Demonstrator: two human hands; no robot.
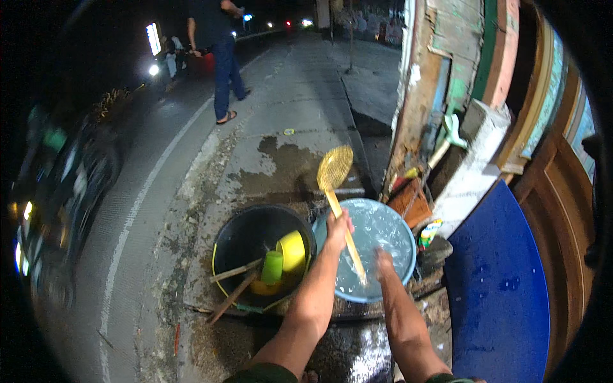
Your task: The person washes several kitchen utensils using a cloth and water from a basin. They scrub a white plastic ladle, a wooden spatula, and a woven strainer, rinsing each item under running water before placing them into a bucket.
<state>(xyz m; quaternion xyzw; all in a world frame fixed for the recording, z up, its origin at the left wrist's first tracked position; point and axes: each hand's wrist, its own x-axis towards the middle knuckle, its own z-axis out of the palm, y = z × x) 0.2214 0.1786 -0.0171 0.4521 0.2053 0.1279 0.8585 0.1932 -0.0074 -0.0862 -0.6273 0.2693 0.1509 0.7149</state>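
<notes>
My left hand [339, 230] grips the long pale handle of a mesh skimmer [336, 167], its round yellowish head raised beyond the tub and the handle's end down over the water. Beneath both hands is a light-blue round tub [413, 239] of water, its surface rippled. My right hand [384, 263] is at the water inside the tub's right half, blurred; its fingers cannot be made out. Left of it stands a black tub [239, 230] holding a yellow bowl [293, 251], a green plastic cup [272, 268] and two wooden sticks [234, 294] that lean over its rim.
A person in dark trousers [224, 72] walks on the pavement ahead. A blurred vehicle [62, 206] is on the road at left. At right are a blue panel [498, 287], a whitish concrete post [471, 167], a small bottle or packet [429, 233] and a stone [436, 252]. The ground is wet.
</notes>
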